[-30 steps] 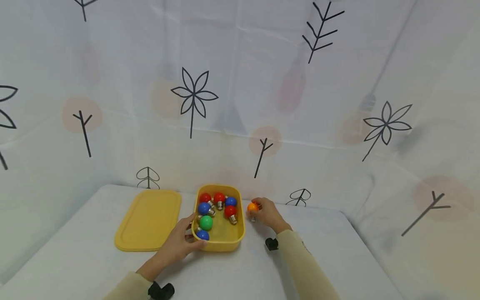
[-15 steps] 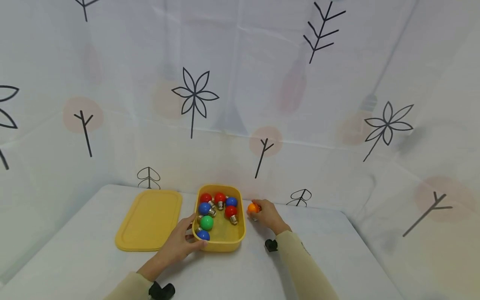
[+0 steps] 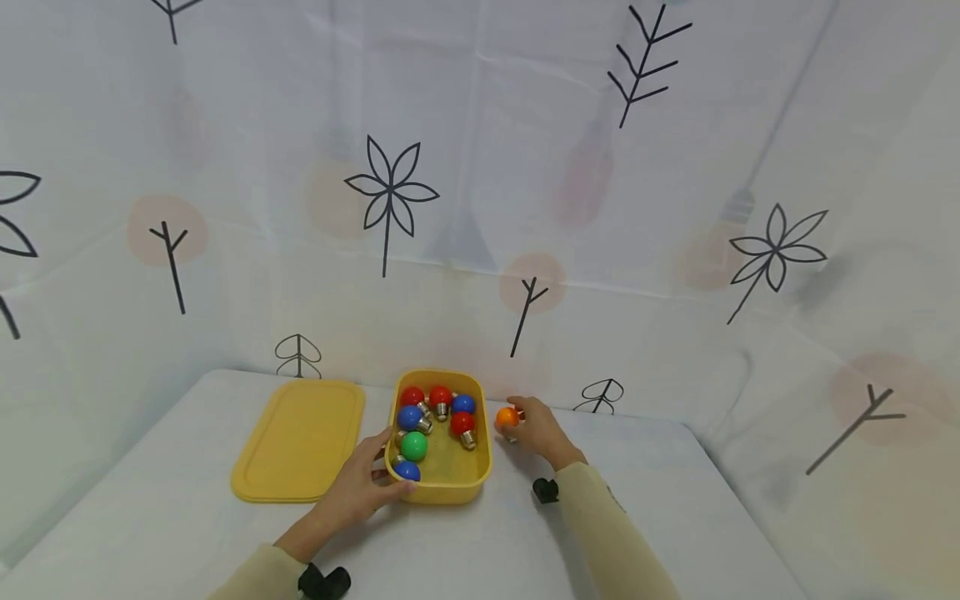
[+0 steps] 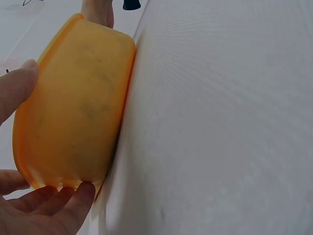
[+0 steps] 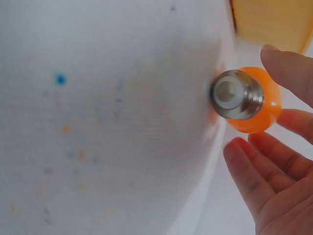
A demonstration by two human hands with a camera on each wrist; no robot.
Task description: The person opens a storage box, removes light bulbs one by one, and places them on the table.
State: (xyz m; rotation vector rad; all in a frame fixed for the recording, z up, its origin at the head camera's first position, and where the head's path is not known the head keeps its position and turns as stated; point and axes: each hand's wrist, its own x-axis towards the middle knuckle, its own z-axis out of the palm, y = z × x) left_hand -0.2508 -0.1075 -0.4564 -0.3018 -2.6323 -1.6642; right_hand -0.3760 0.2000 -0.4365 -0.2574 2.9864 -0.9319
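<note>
In the head view, the left hand [image 3: 356, 483] holds a yellow plastic bin [image 3: 448, 493] at its near left corner. The left wrist view has the thumb at the bin's rim and several fingertips against its wall [image 4: 83, 107]. Inside the bin lie red, blue and green toy light bulbs, among them a green one [image 3: 414, 447] and a red one [image 3: 462, 423], with silver bases. Just right of the bin, the right hand [image 3: 536, 429] has thumb and fingers around an orange light bulb [image 3: 507, 417]. Its silver base [image 5: 234, 94] faces the right wrist camera, low over the table.
A flat yellow lid [image 3: 300, 442] lies left of the bin on the white-covered table [image 3: 652, 508]. Behind the table hangs a white cloth [image 3: 465, 192] printed with plants. Small black devices sit at the left wrist [image 3: 324, 582] and right wrist [image 3: 545, 490].
The orange bulb's base pointed toward the table front a second ago and has since turned, showing less below the right hand. The left hand and bin stay put.
</note>
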